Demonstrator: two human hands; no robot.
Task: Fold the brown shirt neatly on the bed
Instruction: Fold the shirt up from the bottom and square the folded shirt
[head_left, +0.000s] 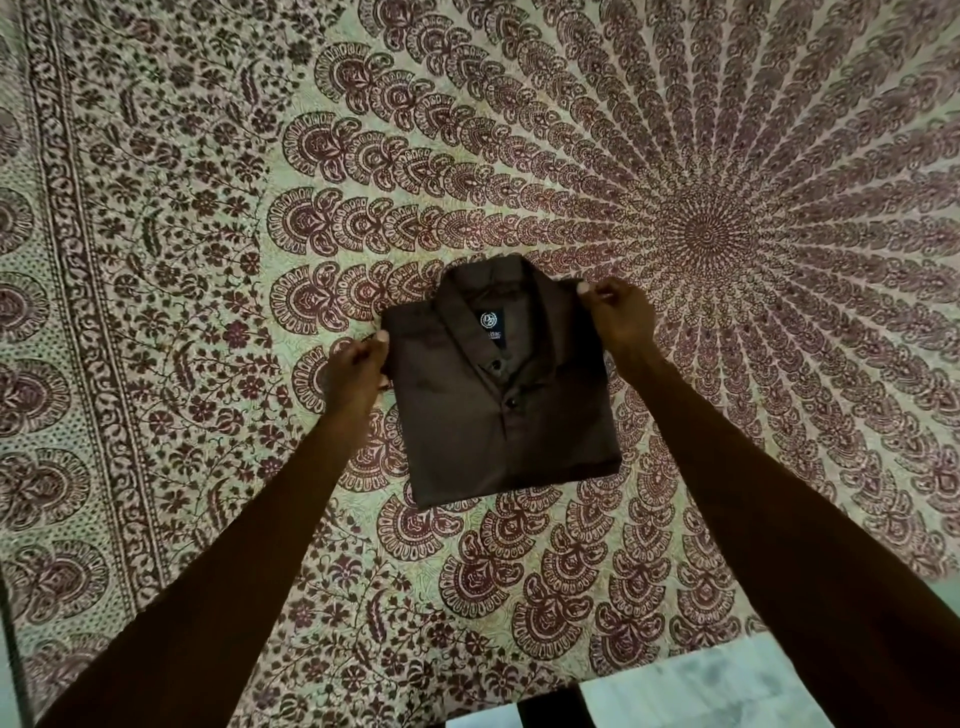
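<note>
The brown shirt (498, 389) lies on the bed as a compact folded rectangle, front side up, collar at the far end with a dark label and two buttons showing. My left hand (356, 371) pinches the shirt's left shoulder edge with curled fingers and thumb. My right hand (615, 312) pinches the right shoulder corner beside the collar. Both arms reach in from the bottom of the view.
The bed (208, 234) is covered by a patterned sheet with maroon paisley and floral motifs radiating from a centre at the right. The bed's near edge and a pale floor (701, 691) show at the bottom right.
</note>
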